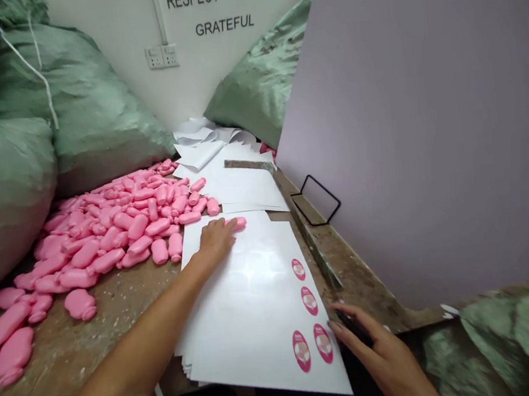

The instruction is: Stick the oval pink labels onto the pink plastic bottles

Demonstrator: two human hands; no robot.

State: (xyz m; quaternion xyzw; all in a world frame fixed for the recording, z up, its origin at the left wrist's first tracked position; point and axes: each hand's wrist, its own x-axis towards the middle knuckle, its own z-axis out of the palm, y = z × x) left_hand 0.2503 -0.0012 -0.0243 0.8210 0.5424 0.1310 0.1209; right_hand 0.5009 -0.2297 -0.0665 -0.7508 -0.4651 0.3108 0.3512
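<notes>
My left hand (216, 237) reaches over the far end of a stack of white sticker sheets (242, 307), its fingers closed on a small pink bottle (239, 224). At the right edge of the top sheet, my right hand (380, 353) grips a slim black tool (354, 327); its tip is hidden, so its kind is unclear. The thumb and forefinger come close to an oval pink sticker (323, 343) near that edge. Several such stickers remain on the sheet's right side, and the rest of its surface is plain white.
A heap of pink bottles (121, 229) covers the table's left side. Green sacks (74, 98) stand behind it. Loose white sheets (244, 184) lie farther back beside a metal strip (248, 164). A grey panel (417, 125) and a black wire frame (316, 200) flank the right side.
</notes>
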